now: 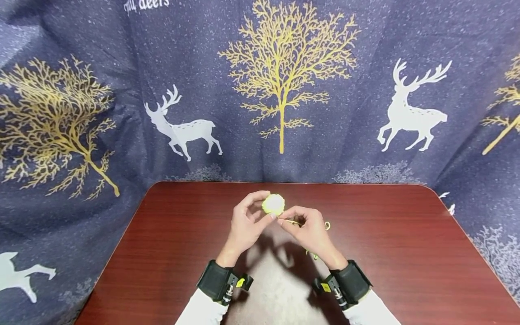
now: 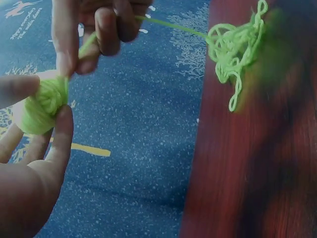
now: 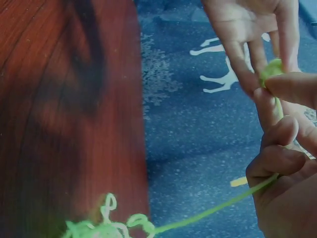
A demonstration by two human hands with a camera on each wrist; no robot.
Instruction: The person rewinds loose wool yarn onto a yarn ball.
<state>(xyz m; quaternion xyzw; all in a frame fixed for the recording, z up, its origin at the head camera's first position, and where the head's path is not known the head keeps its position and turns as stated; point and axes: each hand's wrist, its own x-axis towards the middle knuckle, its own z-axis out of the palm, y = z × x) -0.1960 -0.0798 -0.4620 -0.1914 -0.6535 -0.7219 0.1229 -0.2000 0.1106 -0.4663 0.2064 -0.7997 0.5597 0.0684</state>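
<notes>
Head view: gripping lime-green yarn ball (image 1: 273, 204) in left hand (image 1: 245, 225) above reddish wood-grain table (image 1: 162, 253), pinching ball's yarn strand (image 2: 173, 26) in right hand (image 1: 312, 229) just beside, above loose yarn tangle (image 2: 230, 52) on tabletop

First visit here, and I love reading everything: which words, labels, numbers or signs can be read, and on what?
"deers": white lettering on the blue cloth, text before it cut off.
Small lettering on the cloth, left wrist view: too blurred to read.
Left-wrist yellow tag, right-wrist yellow tag: nothing legible.
</notes>
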